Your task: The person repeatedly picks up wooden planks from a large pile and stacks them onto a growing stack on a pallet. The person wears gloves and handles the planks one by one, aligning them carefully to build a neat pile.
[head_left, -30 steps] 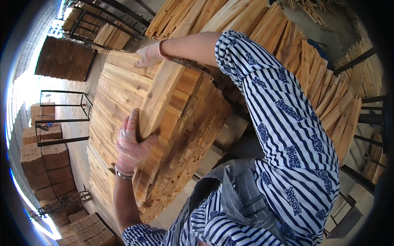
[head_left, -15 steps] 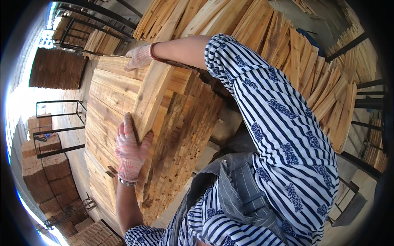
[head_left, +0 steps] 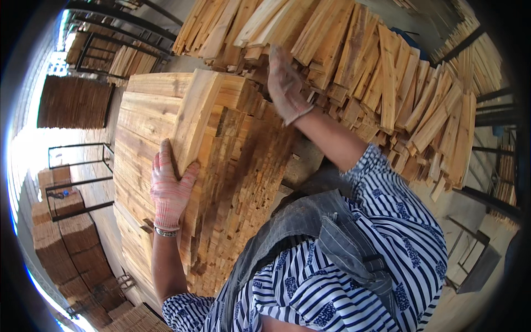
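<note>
My left hand [head_left: 170,191], in a pinkish-white work glove, grips the near end of a wooden board [head_left: 194,113], with thumb and fingers on opposite edges. The board lies lengthwise on the top layer of a tall, neat stack of boards [head_left: 141,119]. My right hand [head_left: 285,86], gloved too and a little blurred, is off the stack with fingers stretched out and nothing visible in them. It is over the gap beside the stack, close to the near ends of a heap of loose wooden boards [head_left: 337,50].
Black metal frames [head_left: 80,180] stand left of the stack. Beyond them are bundled brown stacks [head_left: 72,243] and a dark stack of slats [head_left: 73,101]. A dark metal stand [head_left: 480,268] is at the lower right. More boards lean at the far right.
My right hand has let go of the far end of the board and swung right toward the loose heap. The left hand keeps its grip at the near end.
</note>
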`<state>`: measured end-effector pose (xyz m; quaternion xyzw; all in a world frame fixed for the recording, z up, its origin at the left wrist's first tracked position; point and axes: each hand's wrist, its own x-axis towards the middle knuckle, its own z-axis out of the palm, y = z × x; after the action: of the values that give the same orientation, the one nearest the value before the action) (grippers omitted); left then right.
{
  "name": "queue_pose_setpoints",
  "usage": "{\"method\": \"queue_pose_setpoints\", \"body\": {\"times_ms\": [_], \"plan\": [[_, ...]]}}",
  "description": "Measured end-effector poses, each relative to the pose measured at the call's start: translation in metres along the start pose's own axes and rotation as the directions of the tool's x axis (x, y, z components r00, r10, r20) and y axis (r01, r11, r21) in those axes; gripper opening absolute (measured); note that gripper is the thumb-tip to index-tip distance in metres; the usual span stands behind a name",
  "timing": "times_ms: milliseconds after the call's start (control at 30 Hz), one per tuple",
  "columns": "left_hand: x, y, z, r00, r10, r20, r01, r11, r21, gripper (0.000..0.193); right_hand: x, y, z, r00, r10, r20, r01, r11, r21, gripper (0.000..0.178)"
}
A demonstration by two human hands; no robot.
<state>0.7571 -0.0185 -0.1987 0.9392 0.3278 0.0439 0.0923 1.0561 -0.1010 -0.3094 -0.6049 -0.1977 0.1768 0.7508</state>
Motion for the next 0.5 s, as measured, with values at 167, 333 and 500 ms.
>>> {"method": "queue_pose_setpoints", "body": {"times_ms": [167,333,500], "plan": [[0.022,0.011,-0.003,0.996,0.09,-0.013,-0.089,0.996,0.025,0.081,0.008,0.123,0.067,0.974,0.011,-0.227,0.215,0.283,0.935,0.05],[0.002,-0.012,0.006,0.998,0.058,-0.039,-0.056,0.997,0.044,0.084,-0.02,0.096,0.042,0.967,0.084,-0.24,0.121,0.678,0.725,0.043],[0.018,0.001,0.004,0.997,0.082,0.006,-0.083,0.991,0.101,0.086,0.002,0.069,0.046,0.899,-0.221,-0.379,0.11,0.95,-0.292,0.027]]}}
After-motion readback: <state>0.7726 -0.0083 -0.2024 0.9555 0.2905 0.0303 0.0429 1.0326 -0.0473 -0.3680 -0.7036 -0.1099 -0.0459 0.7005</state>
